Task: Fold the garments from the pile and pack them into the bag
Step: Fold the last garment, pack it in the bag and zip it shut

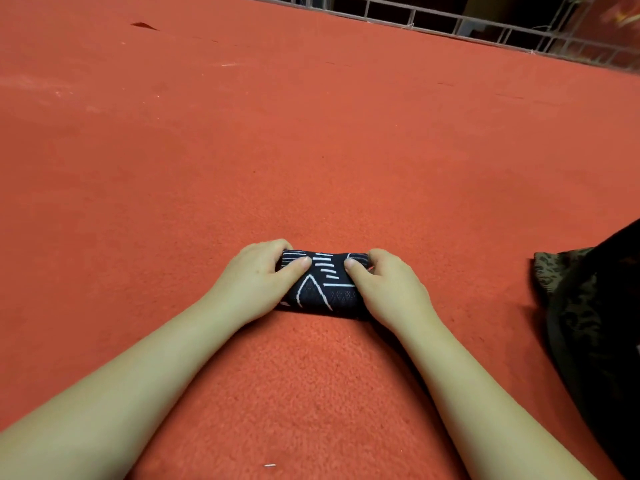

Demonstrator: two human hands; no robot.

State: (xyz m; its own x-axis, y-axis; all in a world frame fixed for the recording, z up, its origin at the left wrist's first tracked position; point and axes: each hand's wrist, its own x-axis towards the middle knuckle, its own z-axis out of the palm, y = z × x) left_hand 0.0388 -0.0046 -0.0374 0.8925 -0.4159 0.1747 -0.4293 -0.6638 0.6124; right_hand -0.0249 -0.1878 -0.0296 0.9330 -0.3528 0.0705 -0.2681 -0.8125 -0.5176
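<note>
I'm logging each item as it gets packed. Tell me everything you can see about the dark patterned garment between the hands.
The dark garment is navy or black knit-looking fabric with white lines and a triangle motif, folded into a small compact bundle. It lies on the red carpet. The left hand and right hand each grip one end, thumbs pressed on top.
</note>
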